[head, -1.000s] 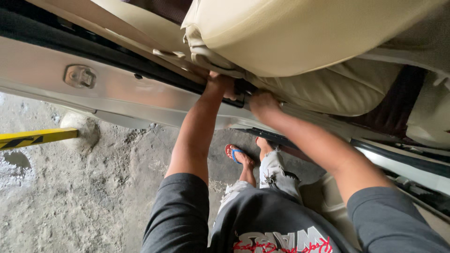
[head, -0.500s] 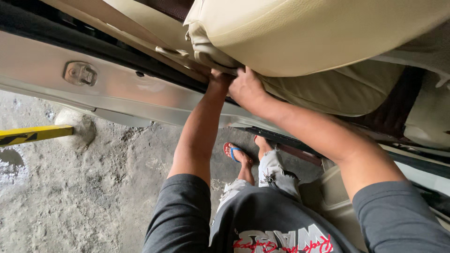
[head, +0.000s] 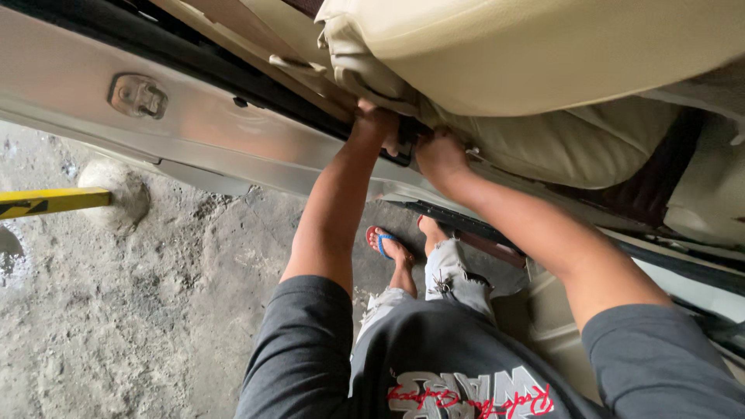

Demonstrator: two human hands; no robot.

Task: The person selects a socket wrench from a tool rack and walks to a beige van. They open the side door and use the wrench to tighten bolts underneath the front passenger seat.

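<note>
On the left, a dull metal striker plate (head: 138,95) sits on the smooth silvery door sill (head: 233,132) above rough concrete floor (head: 116,310). The left hand (head: 375,124) and right hand (head: 439,155) both curl under the padded cream car seat (head: 543,54), each grip closed on a dark part (head: 407,141) at its lower front edge. Fingers could get pinched there if the seat shifts, I judge, since the gap looks tight.

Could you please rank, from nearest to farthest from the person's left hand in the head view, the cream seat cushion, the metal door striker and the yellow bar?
From the left hand:
1. Cream seat cushion, directly above, touching.
2. Metal door striker, on the sill, leftward.
3. Yellow bar, far left, over the concrete.
</note>
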